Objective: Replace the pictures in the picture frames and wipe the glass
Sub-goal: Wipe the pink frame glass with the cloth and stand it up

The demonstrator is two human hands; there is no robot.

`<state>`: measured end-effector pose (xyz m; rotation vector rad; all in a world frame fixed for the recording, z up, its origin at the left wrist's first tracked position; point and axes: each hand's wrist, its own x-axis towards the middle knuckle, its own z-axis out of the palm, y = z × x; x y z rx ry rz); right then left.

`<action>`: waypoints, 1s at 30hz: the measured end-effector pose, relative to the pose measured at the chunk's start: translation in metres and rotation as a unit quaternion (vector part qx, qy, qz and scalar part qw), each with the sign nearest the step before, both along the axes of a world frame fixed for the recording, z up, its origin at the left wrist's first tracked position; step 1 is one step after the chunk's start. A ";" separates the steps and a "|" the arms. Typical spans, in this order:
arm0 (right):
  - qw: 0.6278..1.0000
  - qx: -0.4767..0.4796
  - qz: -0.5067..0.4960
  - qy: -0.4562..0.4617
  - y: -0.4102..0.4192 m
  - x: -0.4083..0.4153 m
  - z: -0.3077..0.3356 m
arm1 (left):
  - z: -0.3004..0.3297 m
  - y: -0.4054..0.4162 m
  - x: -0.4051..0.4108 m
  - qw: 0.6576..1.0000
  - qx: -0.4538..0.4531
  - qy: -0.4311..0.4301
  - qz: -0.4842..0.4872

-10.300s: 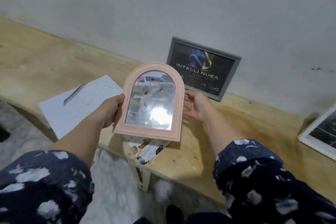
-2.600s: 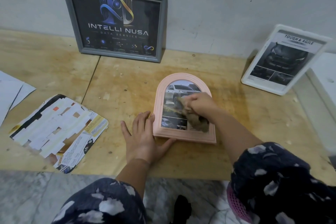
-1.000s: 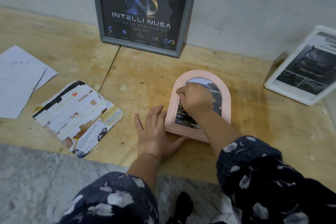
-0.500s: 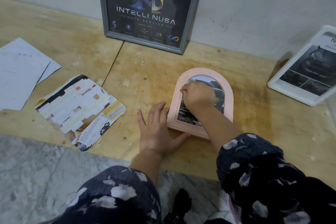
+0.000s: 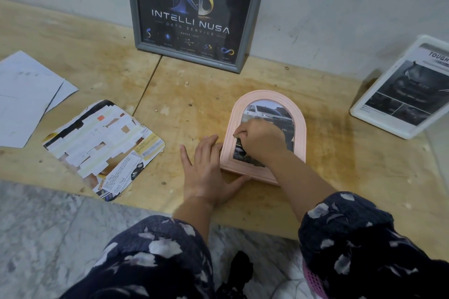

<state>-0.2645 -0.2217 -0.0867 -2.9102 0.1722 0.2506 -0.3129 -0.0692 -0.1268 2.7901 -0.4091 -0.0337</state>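
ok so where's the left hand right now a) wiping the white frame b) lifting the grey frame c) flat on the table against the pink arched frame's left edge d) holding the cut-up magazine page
c: the left hand lies flat with straight fingers on the wooden table, against the left edge of the pink arched frame, while the right hand is fisted on its glass.

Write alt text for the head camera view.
A right hand presses a cloth onto the glass of a pink arched picture frame lying on a wooden bench, while the left hand steadies the frame's edge.
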 end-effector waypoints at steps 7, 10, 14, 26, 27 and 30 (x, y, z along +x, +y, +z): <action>0.998 0.000 -0.062 -0.004 -0.012 0.021 0.027 | -0.002 0.000 -0.001 1.000 -0.023 -0.007 0.005; 0.995 -0.096 -0.019 -0.027 -0.008 0.029 0.027 | -0.003 0.000 -0.001 1.000 -0.024 -0.011 0.005; 0.979 -0.194 0.031 -0.045 -0.003 0.033 0.027 | -0.003 0.000 0.000 1.000 -0.010 -0.010 0.005; 0.988 -0.124 -0.019 -0.087 -0.012 0.060 0.007 | -0.002 0.000 0.000 1.000 0.000 -0.019 0.004; 0.989 -0.120 -0.014 -0.082 -0.010 0.058 0.003 | -0.002 0.001 0.000 1.000 0.000 -0.020 0.004; 0.993 -0.098 0.004 -0.071 -0.003 0.050 -0.009 | -0.002 0.000 0.000 1.000 -0.001 -0.023 0.004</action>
